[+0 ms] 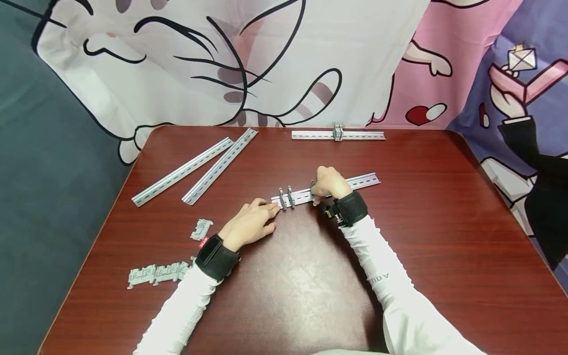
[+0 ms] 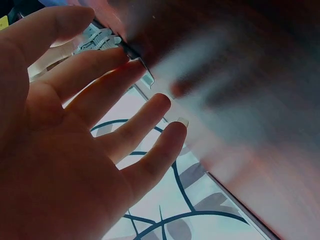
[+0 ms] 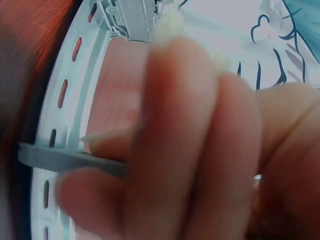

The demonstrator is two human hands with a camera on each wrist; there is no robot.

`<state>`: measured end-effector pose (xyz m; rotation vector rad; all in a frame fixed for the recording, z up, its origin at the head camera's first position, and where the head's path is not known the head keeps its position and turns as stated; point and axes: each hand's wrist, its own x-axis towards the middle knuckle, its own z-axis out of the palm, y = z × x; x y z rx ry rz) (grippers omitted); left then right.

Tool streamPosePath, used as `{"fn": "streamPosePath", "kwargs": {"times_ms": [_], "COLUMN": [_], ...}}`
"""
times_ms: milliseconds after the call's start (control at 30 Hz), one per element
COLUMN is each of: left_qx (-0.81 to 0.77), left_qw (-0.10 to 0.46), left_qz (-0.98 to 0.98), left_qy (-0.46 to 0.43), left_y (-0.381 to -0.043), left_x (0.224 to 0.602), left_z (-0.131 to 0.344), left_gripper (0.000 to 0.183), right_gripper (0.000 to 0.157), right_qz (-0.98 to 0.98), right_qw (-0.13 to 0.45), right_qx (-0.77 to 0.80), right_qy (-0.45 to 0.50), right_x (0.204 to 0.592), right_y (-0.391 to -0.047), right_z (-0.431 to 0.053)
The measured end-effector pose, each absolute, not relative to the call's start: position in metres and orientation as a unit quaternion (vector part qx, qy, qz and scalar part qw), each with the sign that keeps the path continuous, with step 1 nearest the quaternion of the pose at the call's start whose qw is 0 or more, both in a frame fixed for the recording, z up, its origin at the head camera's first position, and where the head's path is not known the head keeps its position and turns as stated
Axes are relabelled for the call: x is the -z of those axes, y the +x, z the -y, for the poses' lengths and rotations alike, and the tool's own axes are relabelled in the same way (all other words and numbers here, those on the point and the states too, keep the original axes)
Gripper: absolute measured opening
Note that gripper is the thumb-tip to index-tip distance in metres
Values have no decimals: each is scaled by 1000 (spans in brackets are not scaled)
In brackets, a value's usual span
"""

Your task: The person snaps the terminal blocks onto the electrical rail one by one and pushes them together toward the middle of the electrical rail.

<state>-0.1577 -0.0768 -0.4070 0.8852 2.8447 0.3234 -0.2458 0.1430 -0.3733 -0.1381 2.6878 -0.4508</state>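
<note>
A slotted metal DIN rail [image 1: 364, 181] lies at a slant across the middle of the table. Two grey terminal-block-like pieces [image 1: 286, 197] stand upright on its left part; in the right wrist view, grey pieces [image 3: 132, 20] show on the rail [image 3: 62, 92]. My right hand [image 1: 330, 183] pinches a thin grey clip-on piece [image 3: 70, 160] that lies across the rail, its far part hidden by the fingers. My left hand [image 1: 250, 223] is stretched out, its fingertips at the rail's left end. In the left wrist view, this hand's [image 2: 65, 145] fingers are spread and nearly straight.
Two more slotted rails [image 1: 183, 171] lie at the back left. Along the back edge is a short rail [image 1: 312, 135] carrying a grey piece [image 1: 338, 132]. Several flat grey pieces [image 1: 166, 272] lie near my left forearm, with another piece [image 1: 201, 230] just beyond.
</note>
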Motion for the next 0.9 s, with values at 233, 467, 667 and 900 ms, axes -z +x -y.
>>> {"fn": "streamPosePath", "kwargs": {"times_ms": [233, 467, 667, 900], "left_qx": [-117, -107, -106, -117], "left_qw": [64, 55, 48, 66], "left_qz": [-944, -944, -946, -944], "left_qy": [302, 307, 303, 300], "left_y": [-158, -158, -159, -158], "left_x": [408, 408, 406, 407], "left_z": [80, 74, 73, 74], "left_gripper": [43, 43, 42, 42], "right_gripper": [9, 11, 11, 10], "right_qz": [-959, -958, -969, -968], "right_qw": [209, 221, 192, 196], "right_qx": [180, 163, 139, 148], "right_qy": [-67, -84, -74, -59], "right_x": [377, 372, 369, 371], "right_y": [-247, -249, -252, -256], "right_z": [-146, -151, -159, -179]}}
